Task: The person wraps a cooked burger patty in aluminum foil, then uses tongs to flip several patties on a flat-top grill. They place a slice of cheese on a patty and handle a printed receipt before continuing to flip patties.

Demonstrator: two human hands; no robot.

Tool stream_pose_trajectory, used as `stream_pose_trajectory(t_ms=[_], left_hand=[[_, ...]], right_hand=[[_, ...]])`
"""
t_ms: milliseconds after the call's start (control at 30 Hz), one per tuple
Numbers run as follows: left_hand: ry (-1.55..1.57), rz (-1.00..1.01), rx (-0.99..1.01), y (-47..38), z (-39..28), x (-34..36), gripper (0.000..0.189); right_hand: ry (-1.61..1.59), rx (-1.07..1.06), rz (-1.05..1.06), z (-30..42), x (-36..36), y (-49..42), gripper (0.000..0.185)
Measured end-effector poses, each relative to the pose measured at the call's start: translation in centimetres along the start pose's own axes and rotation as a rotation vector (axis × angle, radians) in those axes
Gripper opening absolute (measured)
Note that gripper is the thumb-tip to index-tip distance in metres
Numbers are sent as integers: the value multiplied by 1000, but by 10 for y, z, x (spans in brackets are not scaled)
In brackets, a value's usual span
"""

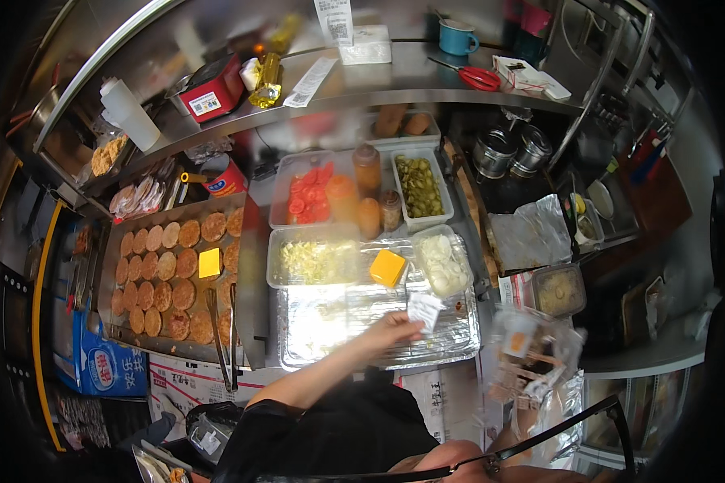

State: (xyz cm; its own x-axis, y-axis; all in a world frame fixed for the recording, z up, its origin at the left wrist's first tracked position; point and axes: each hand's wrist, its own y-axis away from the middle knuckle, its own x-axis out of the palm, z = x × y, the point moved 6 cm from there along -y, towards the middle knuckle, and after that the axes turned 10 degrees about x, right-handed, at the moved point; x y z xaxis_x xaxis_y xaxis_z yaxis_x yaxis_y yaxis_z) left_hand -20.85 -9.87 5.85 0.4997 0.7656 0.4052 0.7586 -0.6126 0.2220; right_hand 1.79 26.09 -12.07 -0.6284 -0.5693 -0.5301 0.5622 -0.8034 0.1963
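My left hand (402,329) pinches a small white printed paper slip (424,311) above the foil-lined tray (320,329). At the right, my right hand (541,377) is blurred and partly covered by a clear plastic bag (538,344), which it appears to grip. Inside the bag are a small whitish packet and something brown, not clear enough to name. An orange cheese slice stack (388,268) lies on the foil beyond my left hand. Beside it stand a container of shredded lettuce (311,259) and a container of sliced white onion (442,265).
Left is a griddle (251,326) with many patties (184,294), one cheese slice (209,262) and tongs (220,338). Behind stand tomato slices (309,196), sauce bottles (342,199) and pickles (421,187). A steel shelf (393,90) holds red-handled scissors (478,78) and a blue mug (456,39).
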Motion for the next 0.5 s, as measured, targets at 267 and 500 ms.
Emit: stream_pose_trajectory(t_ms=[267, 500], left_hand=[[41, -299, 112, 19, 10, -28, 26], [33, -811, 427, 101, -12, -84, 9]], right_hand=[[-8, -55, 220, 34, 34, 13, 41], [5, -169, 574, 110, 106, 29, 41]])
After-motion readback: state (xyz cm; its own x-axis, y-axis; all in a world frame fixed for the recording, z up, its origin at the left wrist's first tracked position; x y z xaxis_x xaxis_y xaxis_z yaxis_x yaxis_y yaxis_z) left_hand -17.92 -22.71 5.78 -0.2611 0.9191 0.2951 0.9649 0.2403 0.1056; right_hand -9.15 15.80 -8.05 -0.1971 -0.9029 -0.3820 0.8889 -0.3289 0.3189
